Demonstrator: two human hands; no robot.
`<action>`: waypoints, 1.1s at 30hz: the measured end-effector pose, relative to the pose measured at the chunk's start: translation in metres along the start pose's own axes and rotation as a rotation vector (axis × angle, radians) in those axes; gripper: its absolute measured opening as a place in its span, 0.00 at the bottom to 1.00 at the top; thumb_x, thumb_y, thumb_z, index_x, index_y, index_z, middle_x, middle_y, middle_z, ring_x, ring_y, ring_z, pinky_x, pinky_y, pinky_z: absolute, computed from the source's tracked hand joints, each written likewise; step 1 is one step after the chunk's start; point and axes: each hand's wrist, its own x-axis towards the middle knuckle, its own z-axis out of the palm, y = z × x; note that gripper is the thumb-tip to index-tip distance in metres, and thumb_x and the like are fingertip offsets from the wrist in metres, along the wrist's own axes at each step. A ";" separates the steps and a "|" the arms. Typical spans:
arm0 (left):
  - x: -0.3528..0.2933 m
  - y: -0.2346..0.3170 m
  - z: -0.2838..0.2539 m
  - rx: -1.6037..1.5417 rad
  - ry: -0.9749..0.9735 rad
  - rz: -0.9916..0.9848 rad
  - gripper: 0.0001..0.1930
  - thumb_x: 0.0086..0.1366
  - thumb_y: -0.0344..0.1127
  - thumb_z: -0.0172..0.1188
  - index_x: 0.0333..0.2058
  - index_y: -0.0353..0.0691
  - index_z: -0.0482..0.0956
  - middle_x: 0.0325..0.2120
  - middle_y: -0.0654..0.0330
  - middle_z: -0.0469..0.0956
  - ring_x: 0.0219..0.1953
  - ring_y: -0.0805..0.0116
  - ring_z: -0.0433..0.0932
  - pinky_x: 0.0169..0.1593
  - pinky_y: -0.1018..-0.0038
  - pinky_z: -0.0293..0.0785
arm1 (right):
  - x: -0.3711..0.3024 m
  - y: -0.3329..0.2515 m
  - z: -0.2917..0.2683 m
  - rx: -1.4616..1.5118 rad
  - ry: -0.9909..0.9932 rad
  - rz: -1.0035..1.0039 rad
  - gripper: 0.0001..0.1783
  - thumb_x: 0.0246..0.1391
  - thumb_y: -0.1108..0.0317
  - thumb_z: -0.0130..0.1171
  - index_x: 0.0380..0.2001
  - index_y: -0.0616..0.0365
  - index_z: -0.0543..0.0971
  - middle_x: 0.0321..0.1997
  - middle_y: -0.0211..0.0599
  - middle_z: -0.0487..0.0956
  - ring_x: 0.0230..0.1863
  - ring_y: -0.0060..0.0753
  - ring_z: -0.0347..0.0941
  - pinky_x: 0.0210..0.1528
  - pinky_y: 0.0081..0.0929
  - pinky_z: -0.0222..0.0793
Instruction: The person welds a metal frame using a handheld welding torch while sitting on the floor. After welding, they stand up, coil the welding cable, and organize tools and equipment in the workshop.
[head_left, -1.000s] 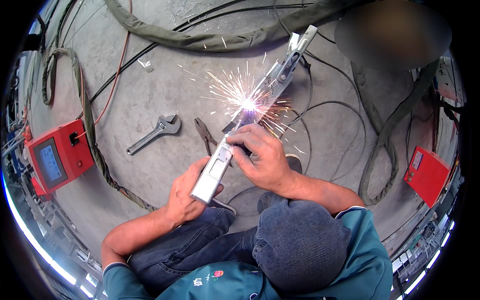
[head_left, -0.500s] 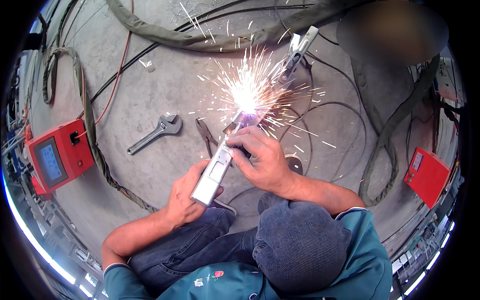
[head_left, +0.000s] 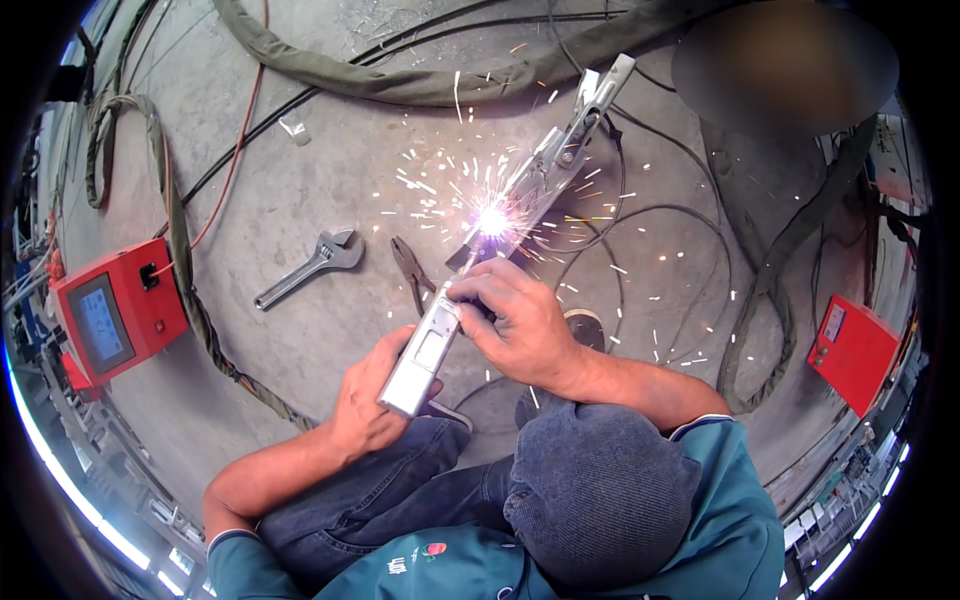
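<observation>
My left hand [head_left: 368, 398] is wrapped round the rear body of a silver welding torch [head_left: 410, 375]. My right hand [head_left: 522, 322] grips the same torch near its front end, fingers curled over it. At the torch's tip a bright white-violet spot throws off sparks [head_left: 492, 222]. The spot lies on a long grey metal piece [head_left: 540, 190] that slants up to the right. A metal clamp [head_left: 600, 95] with a bolt sits at its far end. The exact contact of tip and metal is hidden by glare.
An adjustable wrench [head_left: 312, 268] and pliers [head_left: 408, 270] lie on the concrete left of the torch. A red box with a screen [head_left: 120, 315] stands at left, a red panel [head_left: 855, 352] at right. A thick sleeved hose [head_left: 400, 80] and thin cables cross the floor.
The spark shower has shrunk, and more of the metal piece shows beyond the bright spot. Both hands keep their hold on the torch, having shifted only slightly.
</observation>
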 end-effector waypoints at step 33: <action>0.016 0.007 -0.013 0.018 0.021 -0.007 0.32 0.60 0.32 0.70 0.60 0.34 0.66 0.41 0.49 0.82 0.42 0.50 0.84 0.45 0.63 0.81 | -0.153 0.115 -0.020 -0.434 -0.259 -0.041 0.08 0.50 0.59 0.66 0.26 0.49 0.80 0.30 0.28 0.77 0.25 0.36 0.78 0.27 0.35 0.74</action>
